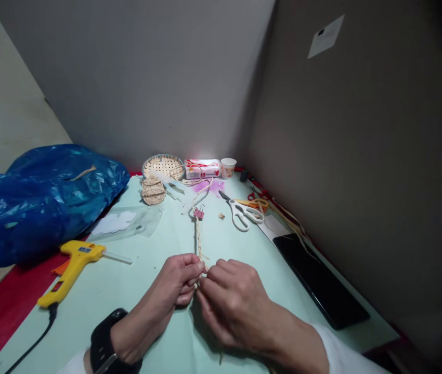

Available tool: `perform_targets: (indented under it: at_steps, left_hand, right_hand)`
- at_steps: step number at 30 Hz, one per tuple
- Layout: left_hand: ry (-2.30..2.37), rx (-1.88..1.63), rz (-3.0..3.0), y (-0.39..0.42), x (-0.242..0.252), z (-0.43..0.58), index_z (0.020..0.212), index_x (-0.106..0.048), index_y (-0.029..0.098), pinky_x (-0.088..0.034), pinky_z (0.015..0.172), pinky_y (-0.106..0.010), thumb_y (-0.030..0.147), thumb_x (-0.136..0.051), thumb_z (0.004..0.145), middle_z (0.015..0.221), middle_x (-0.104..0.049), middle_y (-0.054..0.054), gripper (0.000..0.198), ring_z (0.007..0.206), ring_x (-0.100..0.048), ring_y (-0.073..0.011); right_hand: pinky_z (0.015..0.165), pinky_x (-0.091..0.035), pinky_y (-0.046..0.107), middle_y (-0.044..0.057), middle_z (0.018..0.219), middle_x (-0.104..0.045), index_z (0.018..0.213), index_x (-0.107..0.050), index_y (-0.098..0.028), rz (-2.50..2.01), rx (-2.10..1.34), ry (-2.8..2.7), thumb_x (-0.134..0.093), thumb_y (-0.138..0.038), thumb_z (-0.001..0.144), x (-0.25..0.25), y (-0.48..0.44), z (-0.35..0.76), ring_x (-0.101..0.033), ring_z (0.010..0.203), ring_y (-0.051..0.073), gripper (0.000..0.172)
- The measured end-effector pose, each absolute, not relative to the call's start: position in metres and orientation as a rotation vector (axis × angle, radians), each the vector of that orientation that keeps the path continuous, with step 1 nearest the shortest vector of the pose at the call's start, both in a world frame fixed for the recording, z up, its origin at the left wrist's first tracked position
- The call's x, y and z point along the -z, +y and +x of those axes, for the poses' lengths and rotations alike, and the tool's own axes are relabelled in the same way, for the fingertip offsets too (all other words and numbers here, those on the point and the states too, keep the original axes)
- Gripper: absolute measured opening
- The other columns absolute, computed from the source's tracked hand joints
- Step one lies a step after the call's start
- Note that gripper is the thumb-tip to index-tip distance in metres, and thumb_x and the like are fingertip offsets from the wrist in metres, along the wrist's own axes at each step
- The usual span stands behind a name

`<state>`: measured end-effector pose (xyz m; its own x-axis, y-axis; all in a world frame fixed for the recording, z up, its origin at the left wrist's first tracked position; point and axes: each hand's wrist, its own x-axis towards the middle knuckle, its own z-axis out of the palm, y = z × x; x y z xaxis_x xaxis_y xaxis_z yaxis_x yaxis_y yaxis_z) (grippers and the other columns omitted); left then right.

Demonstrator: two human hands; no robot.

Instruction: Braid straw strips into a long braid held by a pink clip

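The braided cord running out from the pinch looks like rough, dry straw. Left of the grip, the blue bag is glossy crinkled plastic; the table cover beneath is matt.

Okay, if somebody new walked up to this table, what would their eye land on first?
Probably the left hand and right hand meeting at the near middle, fingers pinching the end of a pale braided cord that runs away past a pink clip. Next, the yellow glue gun lying at the left on the green mat, and the big blue plastic bag bulging behind it.
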<state>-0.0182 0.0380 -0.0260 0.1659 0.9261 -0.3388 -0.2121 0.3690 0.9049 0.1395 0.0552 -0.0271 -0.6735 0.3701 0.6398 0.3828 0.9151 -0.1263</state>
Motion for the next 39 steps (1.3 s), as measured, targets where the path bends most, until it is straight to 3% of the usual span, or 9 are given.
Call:
perform_targets:
  at_steps: [4, 6, 11, 15, 19, 23, 27, 35, 39]
  left_hand:
    - [1.199, -0.930, 0.868, 0.038, 0.023, -0.017, 0.070, -0.046, 0.018, -0.008, 0.039, -0.020, 0.030, -0.059, 0.078, 0.051, -0.031, 0.011, 0.020, 0.042, -0.015, -0.0030]
    - [1.237, -0.911, 0.892, 0.038, 0.021, -0.016, 0.069, -0.047, 0.018, -0.010, 0.038, -0.019, 0.030, -0.059, 0.077, 0.050, -0.037, 0.010, 0.018, 0.039, -0.018, -0.0024]
    - [1.304, -0.894, 0.992, 0.038, 0.020, -0.015, 0.064, -0.049, 0.019, -0.014, 0.035, -0.020, 0.032, -0.055, 0.076, 0.047, -0.051, 0.005, 0.020, 0.034, -0.023, -0.0035]
    - [1.400, -0.836, 1.147, 0.039, 0.018, -0.019, 0.061, -0.053, 0.018, -0.017, 0.039, -0.021, 0.030, -0.055, 0.076, 0.044, -0.049, 0.005, 0.019, 0.036, -0.025, -0.0059]
    - [1.591, -0.779, 1.450, 0.037, 0.014, -0.019, 0.056, -0.051, 0.019, -0.027, 0.049, -0.024, 0.028, -0.051, 0.078, 0.048, -0.053, 0.001, 0.024, 0.046, -0.041, -0.0116]
    - [1.837, -0.719, 1.848, 0.032, 0.014, -0.015, 0.054, -0.043, 0.021, -0.023, 0.053, -0.027, 0.027, -0.046, 0.083, 0.049, -0.045, 0.002, 0.030, 0.049, -0.039, -0.0138]
    - [1.863, -0.593, 1.977, 0.028, 0.012, -0.014, 0.063, -0.054, 0.021, -0.022, 0.055, -0.028, 0.028, -0.045, 0.087, 0.053, -0.053, -0.001, 0.026, 0.050, -0.045, -0.0160]
    - [1.751, -0.539, 2.050, 0.014, 0.014, -0.005, 0.077, -0.060, 0.021, -0.024, 0.057, -0.032, 0.029, -0.040, 0.092, 0.069, -0.068, -0.010, 0.027, 0.058, -0.057, -0.0222]
    - [1.721, -0.579, 2.166, 0.004, 0.029, 0.005, 0.081, -0.062, 0.020, -0.022, 0.057, -0.033, 0.023, -0.040, 0.092, 0.065, -0.064, -0.008, 0.024, 0.053, -0.054, -0.0209]
  right_hand:
    - [0.072, -0.040, 0.030, 0.007, 0.084, -0.064, 0.095, -0.064, -0.015, -0.968, -0.537, -2.086, -0.050, -0.024, 0.087, 0.014, 0.068, 0.143, -0.056, 0.078, 0.018, 0.019]
    - [0.071, -0.041, 0.028, 0.006, 0.086, -0.066, 0.104, -0.062, -0.015, -1.034, -0.873, -2.100, -0.052, -0.030, 0.088, 0.014, 0.076, 0.143, -0.058, 0.078, 0.017, 0.024]
    - [0.054, -0.035, 0.022, 0.000, 0.066, -0.056, 0.083, -0.058, -0.014, -0.910, -1.574, -2.082, -0.041, -0.034, 0.094, 0.025, 0.087, 0.138, -0.047, 0.056, 0.010, 0.028]
    - [0.047, -0.023, 0.022, -0.003, 0.059, -0.040, 0.069, -0.055, -0.014, -0.958, -1.604, -2.009, -0.051, -0.036, 0.089, 0.028, 0.088, 0.137, -0.032, 0.053, 0.008, 0.029]
    - [0.046, -0.016, 0.024, -0.006, 0.055, -0.030, 0.065, -0.050, -0.016, -0.892, -1.779, -1.831, -0.051, -0.043, 0.088, 0.028, 0.086, 0.137, -0.023, 0.049, 0.007, 0.036]
    - [0.045, -0.012, 0.025, -0.006, 0.051, -0.031, 0.059, -0.047, -0.016, -0.936, -1.788, -1.722, -0.055, -0.044, 0.085, 0.031, 0.085, 0.136, -0.021, 0.046, 0.006, 0.039]
    - [0.045, -0.012, 0.026, -0.006, 0.043, -0.031, 0.055, -0.053, -0.015, -1.000, -1.716, -1.729, -0.056, -0.038, 0.085, 0.031, 0.085, 0.136, -0.021, 0.044, 0.007, 0.037]
    - [0.048, -0.015, 0.024, -0.003, 0.051, -0.047, 0.073, -0.070, -0.010, -0.906, -1.807, -1.538, -0.064, -0.039, 0.079, 0.033, 0.085, 0.137, -0.026, 0.048, 0.006, 0.030]
    - [0.048, -0.014, 0.024, 0.007, 0.074, -0.067, 0.089, -0.073, -0.007, -0.864, -1.998, -1.324, -0.067, -0.035, 0.076, 0.025, 0.085, 0.138, -0.025, 0.048, 0.005, 0.031]
